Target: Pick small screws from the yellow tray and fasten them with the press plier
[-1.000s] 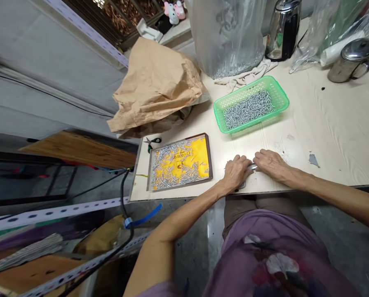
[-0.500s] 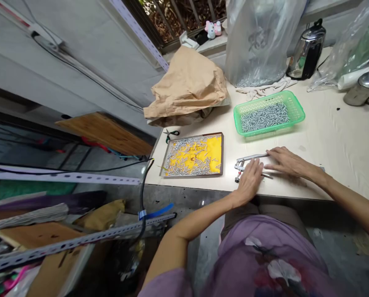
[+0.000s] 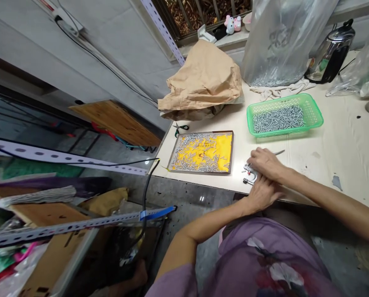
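Note:
A silvery metal hand tool (image 3: 249, 173) with long handles and a small red part lies at the table's front edge, mostly covered by both hands. One slim pointed handle (image 3: 279, 152) sticks out beyond my right hand. My right hand (image 3: 267, 164) is bent over the tool, fingers bunched and closed around its upper part. Just below, my left hand (image 3: 262, 194) rests against the lower part with curled fingers, partly tucked under the right hand. To the left stands a shallow tray (image 3: 232, 153) with a yellow bottom and many small metal pins (image 3: 190, 159).
A green plastic basket (image 3: 316, 119) of metal pins stands behind my hands. Green-handled scissors (image 3: 181, 128) lie behind the tray. Farther back are brown paper (image 3: 204, 82), a clear plastic bag (image 3: 286, 41), a cloth (image 3: 280, 88) and a kettle (image 3: 332, 53).
My right hand has moved left and closed over the tool, and my left hand has shifted lower beside it. The view has turned slightly, so the table items appear farther right.

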Demonstrator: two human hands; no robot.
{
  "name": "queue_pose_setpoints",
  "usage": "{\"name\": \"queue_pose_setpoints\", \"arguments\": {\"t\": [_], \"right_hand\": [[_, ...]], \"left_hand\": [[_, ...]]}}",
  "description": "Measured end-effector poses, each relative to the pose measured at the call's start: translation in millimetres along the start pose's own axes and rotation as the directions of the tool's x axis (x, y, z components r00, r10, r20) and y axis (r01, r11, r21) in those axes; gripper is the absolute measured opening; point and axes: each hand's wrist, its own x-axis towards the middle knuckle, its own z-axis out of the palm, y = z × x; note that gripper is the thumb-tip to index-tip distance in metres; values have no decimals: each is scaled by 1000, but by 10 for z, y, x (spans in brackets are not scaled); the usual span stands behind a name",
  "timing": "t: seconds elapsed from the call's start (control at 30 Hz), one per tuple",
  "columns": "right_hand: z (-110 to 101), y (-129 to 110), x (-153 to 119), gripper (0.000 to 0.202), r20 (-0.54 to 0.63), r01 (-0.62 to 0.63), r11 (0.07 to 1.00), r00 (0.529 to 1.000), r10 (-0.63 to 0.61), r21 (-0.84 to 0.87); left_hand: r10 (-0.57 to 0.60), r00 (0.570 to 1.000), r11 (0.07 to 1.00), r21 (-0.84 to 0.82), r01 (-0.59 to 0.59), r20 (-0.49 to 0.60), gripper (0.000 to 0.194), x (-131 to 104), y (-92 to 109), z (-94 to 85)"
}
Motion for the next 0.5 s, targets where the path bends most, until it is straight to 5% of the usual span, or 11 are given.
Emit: {"name": "queue_pose_setpoints", "arguments": {"t": [0.17,0.23,0.33,0.4,0.5], "right_hand": [[132,-342,234,23,71,238,971,969,-237,-1],[202,-361,275,23,69,260,966,964,-258,-8],[250,-353,285,21,4,252,968,968,-252,-4],[209,-304,273,20,-104,226,974,969,-226,-8],[14,-78,264,24,-354,136,991,926,-131,-9]], "left_hand": [[208,958,978,14,-209,-200,22,-372,-34,-310],[117,930,991,103,-86,-349,21,-505,-205,-525],[-171,880,937,203,284,-443,22,-580,-625,-825],[-301,864,866,264,425,-404,20,-554,-920,-960],[-386,894,818,364,445,-225,18,-459,-1236,-1060]]}}
